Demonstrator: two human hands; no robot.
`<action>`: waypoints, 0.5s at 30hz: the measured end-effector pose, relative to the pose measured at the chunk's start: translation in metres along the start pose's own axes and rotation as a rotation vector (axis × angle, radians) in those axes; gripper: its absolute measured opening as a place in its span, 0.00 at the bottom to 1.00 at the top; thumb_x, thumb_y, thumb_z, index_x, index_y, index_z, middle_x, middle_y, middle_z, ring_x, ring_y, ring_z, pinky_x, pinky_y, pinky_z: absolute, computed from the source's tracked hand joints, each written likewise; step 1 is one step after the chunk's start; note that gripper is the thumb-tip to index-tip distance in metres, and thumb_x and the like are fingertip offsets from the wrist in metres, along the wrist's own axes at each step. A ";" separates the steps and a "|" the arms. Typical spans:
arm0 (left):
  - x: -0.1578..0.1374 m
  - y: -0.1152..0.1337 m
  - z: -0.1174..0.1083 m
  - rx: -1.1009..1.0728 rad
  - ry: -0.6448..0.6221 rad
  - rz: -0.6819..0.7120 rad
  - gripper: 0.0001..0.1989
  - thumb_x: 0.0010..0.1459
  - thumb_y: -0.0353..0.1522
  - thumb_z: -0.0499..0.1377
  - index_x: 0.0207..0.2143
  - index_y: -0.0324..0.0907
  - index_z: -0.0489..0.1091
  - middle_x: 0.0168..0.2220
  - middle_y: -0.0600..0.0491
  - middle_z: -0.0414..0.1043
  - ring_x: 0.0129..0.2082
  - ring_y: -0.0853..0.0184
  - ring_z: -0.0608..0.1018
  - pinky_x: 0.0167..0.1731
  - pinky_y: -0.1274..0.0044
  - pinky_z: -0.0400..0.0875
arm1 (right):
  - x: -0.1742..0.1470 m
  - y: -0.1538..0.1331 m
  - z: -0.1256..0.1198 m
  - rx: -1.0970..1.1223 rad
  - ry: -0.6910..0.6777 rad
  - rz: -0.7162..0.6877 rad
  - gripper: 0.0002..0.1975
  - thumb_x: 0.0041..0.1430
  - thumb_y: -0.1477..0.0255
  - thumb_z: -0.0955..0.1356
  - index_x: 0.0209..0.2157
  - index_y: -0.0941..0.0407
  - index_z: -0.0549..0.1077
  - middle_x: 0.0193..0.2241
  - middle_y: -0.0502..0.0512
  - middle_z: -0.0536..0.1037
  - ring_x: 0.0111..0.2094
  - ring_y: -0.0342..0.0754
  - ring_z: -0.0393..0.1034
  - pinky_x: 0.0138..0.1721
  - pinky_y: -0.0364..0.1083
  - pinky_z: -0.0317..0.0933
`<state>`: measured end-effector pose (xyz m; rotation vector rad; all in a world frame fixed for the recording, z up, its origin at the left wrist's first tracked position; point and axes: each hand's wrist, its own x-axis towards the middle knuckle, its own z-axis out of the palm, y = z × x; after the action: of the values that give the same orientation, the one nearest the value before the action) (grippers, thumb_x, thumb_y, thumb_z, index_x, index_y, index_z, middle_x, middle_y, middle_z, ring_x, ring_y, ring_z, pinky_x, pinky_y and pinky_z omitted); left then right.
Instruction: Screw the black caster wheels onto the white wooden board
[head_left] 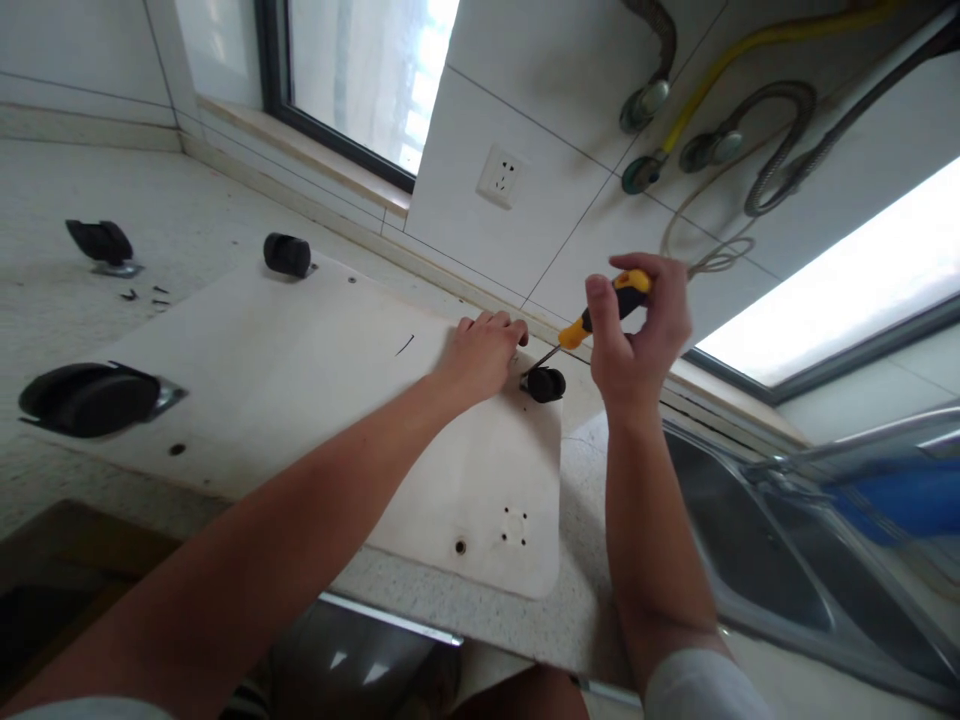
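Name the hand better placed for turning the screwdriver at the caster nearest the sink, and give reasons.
The right hand, most likely: it holds the screwdriver by its handle, with the tip at the caster. The left hand rests on the white board, perhaps steadying it.

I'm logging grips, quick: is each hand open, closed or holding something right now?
Left hand: resting on the white board, fingers bent; whether it grips anything cannot be told.
Right hand: closed, holding a screwdriver.
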<state>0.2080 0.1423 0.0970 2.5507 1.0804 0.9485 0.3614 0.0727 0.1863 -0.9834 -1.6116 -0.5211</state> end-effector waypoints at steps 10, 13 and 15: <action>-0.003 0.005 0.001 -0.106 0.021 0.009 0.11 0.74 0.27 0.59 0.52 0.47 0.78 0.57 0.44 0.81 0.61 0.49 0.78 0.59 0.58 0.68 | 0.024 -0.030 -0.030 0.712 0.443 0.195 0.12 0.63 0.68 0.77 0.48 0.48 0.78 0.36 0.45 0.78 0.35 0.42 0.76 0.41 0.46 0.75; -0.003 0.006 0.000 -0.156 0.054 0.035 0.09 0.73 0.27 0.60 0.50 0.45 0.78 0.55 0.44 0.82 0.59 0.48 0.79 0.59 0.57 0.69 | 0.034 -0.074 -0.079 0.901 0.368 0.317 0.11 0.61 0.61 0.79 0.39 0.52 0.80 0.28 0.45 0.72 0.26 0.40 0.70 0.25 0.40 0.68; -0.003 0.007 -0.002 -0.211 0.085 0.055 0.07 0.72 0.27 0.61 0.48 0.45 0.78 0.52 0.43 0.83 0.56 0.49 0.80 0.58 0.57 0.70 | 0.031 -0.106 -0.119 0.953 0.074 0.280 0.13 0.62 0.61 0.81 0.34 0.52 0.80 0.25 0.42 0.70 0.14 0.35 0.58 0.11 0.39 0.55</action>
<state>0.2094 0.1352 0.1003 2.3988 0.8835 1.1292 0.3429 -0.0679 0.2660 -0.4291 -1.3744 0.3923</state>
